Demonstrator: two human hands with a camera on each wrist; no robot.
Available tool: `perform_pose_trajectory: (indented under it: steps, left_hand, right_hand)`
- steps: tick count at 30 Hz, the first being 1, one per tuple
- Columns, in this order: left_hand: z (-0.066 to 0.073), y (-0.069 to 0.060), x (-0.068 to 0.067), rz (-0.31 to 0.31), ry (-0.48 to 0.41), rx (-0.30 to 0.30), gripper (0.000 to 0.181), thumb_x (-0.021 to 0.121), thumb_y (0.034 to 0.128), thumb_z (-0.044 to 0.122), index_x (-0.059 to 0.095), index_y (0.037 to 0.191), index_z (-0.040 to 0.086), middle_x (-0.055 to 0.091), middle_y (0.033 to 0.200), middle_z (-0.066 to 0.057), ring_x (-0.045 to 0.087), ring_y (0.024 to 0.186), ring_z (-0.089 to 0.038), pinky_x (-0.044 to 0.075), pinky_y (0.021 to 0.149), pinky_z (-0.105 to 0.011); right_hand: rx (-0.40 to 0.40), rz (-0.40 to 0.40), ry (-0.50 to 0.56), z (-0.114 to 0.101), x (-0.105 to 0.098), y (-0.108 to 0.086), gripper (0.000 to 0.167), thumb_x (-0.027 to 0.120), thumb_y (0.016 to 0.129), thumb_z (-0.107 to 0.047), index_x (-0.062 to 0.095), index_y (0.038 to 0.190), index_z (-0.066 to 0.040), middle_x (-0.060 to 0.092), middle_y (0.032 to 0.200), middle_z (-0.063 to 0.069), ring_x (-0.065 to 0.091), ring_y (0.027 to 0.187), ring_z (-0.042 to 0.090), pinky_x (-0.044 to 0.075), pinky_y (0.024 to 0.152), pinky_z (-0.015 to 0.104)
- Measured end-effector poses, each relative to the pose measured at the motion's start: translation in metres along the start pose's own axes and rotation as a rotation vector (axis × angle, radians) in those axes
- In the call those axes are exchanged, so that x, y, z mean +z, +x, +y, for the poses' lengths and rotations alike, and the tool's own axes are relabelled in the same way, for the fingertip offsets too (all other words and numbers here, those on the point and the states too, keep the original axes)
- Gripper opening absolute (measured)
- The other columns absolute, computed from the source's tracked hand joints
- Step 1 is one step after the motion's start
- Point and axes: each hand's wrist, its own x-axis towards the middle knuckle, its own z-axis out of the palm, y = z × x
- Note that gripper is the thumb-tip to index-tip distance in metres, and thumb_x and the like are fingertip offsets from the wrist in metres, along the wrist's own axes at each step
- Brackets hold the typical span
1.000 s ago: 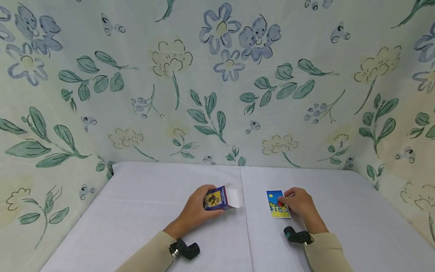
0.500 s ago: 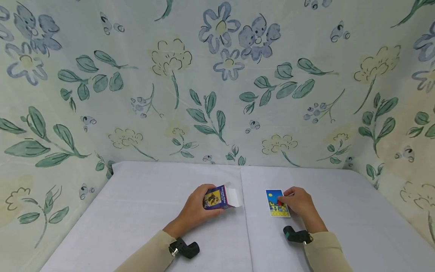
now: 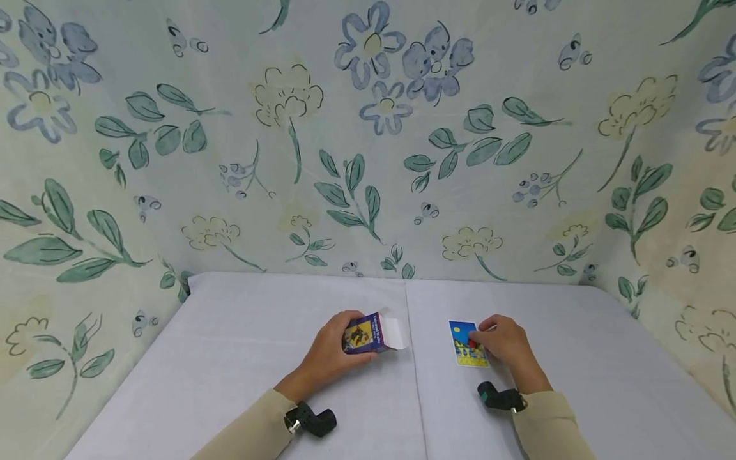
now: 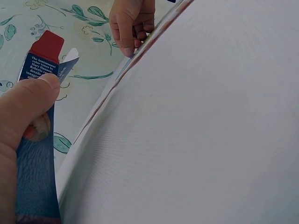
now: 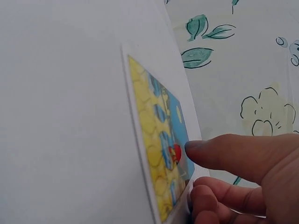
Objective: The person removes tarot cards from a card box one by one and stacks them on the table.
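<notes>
My left hand [image 3: 329,356] grips a blue card box [image 3: 359,336] with a yellow picture on its front. The box's white end flap [image 3: 394,334] stands open to the right. In the left wrist view the thumb presses the printed side of the box [image 4: 35,163], below a red flap [image 4: 48,45]. To the right, my right hand [image 3: 507,345] pinches the right edge of a picture card [image 3: 462,351] showing blue sky and yellow cups. The right wrist view shows the thumb over the card [image 5: 152,140], with curled fingers at its edge. Whether more cards lie beneath is hidden.
A white cloth covers the table [image 3: 259,319], with a crease running between the hands. Floral fabric [image 3: 368,191] hangs behind and at both sides. Black wrist cameras sit on both wrists, below the box and the card.
</notes>
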Motion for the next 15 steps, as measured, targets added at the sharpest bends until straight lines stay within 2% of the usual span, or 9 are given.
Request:
perform_pose_trajectory:
  steps: [4,15]
  left_hand:
    - [0.0013,-0.0006,-0.0003,-0.004,-0.004,-0.011,0.076,0.082,0.0726,0.045,0.049,0.133,0.013,0.055,0.125,0.005,0.051,0.105,-0.009,0.047,0.092,-0.036]
    - [0.0014,0.0001,-0.0002,0.000,-0.005,-0.008,0.076,0.081,0.0729,0.047,0.049,0.133,0.014,0.055,0.125,0.006,0.051,0.104,-0.008,0.047,0.091,-0.035]
  right_hand:
    - [0.005,0.004,0.001,-0.0003,0.0007,-0.0006,0.036,0.072,0.085,-0.021,0.057,0.106,0.005,0.058,0.098,0.024,0.055,0.089,0.035,0.051,0.068,0.035]
    - [-0.002,-0.003,0.019,-0.0014,-0.0019,-0.0021,0.040,0.069,0.086,-0.023,0.055,0.110,0.005,0.057,0.101,0.025,0.055,0.090,0.035,0.051,0.067,0.033]
